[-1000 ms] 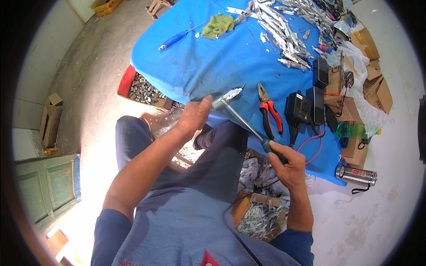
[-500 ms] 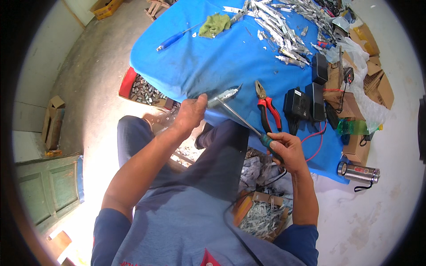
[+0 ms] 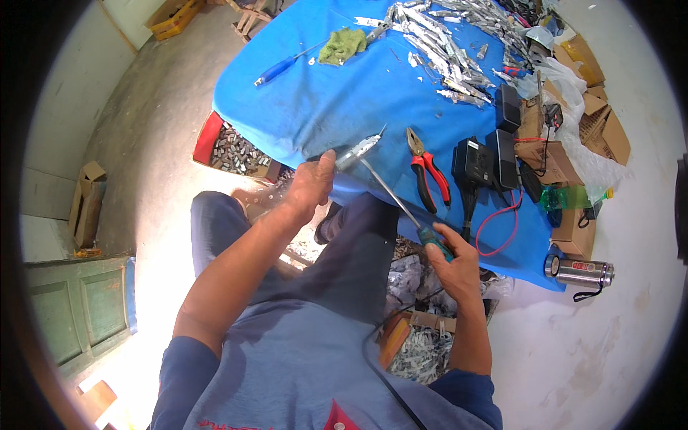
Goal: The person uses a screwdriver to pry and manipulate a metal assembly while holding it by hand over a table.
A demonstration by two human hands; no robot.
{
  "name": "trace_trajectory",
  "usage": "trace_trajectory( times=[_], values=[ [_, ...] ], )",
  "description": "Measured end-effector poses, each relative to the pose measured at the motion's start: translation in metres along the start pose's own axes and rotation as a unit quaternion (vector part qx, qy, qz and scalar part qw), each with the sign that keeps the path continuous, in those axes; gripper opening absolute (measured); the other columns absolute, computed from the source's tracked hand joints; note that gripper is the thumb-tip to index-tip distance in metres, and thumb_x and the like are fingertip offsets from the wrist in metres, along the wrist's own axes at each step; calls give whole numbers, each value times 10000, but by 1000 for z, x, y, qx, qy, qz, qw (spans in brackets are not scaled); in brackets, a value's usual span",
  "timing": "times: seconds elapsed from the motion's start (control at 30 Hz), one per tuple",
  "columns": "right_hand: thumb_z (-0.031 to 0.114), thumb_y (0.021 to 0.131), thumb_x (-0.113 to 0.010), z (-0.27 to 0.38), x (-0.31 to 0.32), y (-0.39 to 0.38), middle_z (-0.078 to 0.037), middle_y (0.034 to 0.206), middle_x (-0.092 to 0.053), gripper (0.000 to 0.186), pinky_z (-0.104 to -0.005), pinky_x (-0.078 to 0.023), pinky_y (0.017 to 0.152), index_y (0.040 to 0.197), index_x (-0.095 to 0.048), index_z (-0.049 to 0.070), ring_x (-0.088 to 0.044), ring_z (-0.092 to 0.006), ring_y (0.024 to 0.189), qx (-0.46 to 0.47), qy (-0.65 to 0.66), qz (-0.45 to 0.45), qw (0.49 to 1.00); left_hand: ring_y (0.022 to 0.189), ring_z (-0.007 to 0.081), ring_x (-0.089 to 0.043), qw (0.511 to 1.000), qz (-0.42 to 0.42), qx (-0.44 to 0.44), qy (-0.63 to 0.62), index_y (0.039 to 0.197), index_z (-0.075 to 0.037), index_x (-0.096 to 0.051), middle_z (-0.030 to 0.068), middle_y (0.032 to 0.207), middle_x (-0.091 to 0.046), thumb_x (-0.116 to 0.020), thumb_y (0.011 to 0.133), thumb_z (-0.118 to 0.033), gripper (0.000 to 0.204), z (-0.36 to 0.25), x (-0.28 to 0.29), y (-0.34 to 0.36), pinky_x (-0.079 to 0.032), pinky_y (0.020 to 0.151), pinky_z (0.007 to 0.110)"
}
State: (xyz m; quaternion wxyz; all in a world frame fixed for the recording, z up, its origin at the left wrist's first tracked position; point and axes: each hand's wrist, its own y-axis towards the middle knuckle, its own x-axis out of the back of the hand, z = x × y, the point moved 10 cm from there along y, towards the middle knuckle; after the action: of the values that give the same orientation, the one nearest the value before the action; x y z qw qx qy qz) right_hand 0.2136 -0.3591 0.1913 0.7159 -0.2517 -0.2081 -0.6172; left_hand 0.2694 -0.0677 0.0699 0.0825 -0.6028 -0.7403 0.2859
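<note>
From the head view I look down on two bare hands at the near edge of a blue-covered worktop (image 3: 287,107). The left hand (image 3: 313,185) is closed on the near end of a slender white-and-grey piece (image 3: 360,150), which slants away over the edge of the worktop, its thin dark tip pointing to the far right. The right hand (image 3: 453,259) grips the green handle of a long-shafted screwdriver (image 3: 393,195). The shaft runs up and left toward the piece; I cannot tell from here whether its tip touches it.

Just right of the piece I see red-and-black pliers (image 3: 428,172) lying with their head pointing away, then a black power adapter (image 3: 473,165) and a loop of red wire (image 3: 479,236). Farther back lie a blue-handled screwdriver (image 3: 276,70), a crumpled green cloth (image 3: 342,46) and a heap of similar white and silver pieces (image 3: 444,54). A steel flask (image 3: 580,271) lies at the right edge. Below the left side, a red-walled box (image 3: 207,136) holds many small metallic bits.
</note>
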Motion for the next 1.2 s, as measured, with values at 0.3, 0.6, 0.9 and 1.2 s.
trace_trajectory(
  times=[0.3,0.6,0.9,1.2],
  values=[
    [158,805,-728,16,-39,14,-41,856,-640,259,-255,-478,683,972,-616,-6,-579,-92,757,-54,165,-64,983,453,93,-226,990,73,77,-89,659,-143,-359,-40,553,-279,-524,932,-563,527,19,-32,-15,-199,434,268],
    [94,850,-685,60,-105,64,-78,816,-647,240,-263,-505,588,1007,-544,-23,-635,-110,667,-28,288,-88,953,530,83,-337,982,138,98,-84,806,-139,-473,-33,643,-404,-446,980,-531,430,24,-54,-33,-267,466,237],
    [47,858,-670,44,-121,59,-44,743,-604,237,-240,-465,481,1035,-529,-24,-570,-86,553,-14,425,-80,902,529,95,-353,972,194,117,-60,763,-131,-473,-14,640,-419,-404,972,-590,510,39,-63,-42,-274,463,246],
    [47,820,-671,51,-95,60,-73,779,-637,230,-246,-456,502,1008,-573,-42,-587,-98,583,3,392,-24,920,507,118,-338,972,227,43,53,654,-103,-453,7,609,-410,-368,953,-648,627,29,-67,-55,-251,452,247]
  ],
)
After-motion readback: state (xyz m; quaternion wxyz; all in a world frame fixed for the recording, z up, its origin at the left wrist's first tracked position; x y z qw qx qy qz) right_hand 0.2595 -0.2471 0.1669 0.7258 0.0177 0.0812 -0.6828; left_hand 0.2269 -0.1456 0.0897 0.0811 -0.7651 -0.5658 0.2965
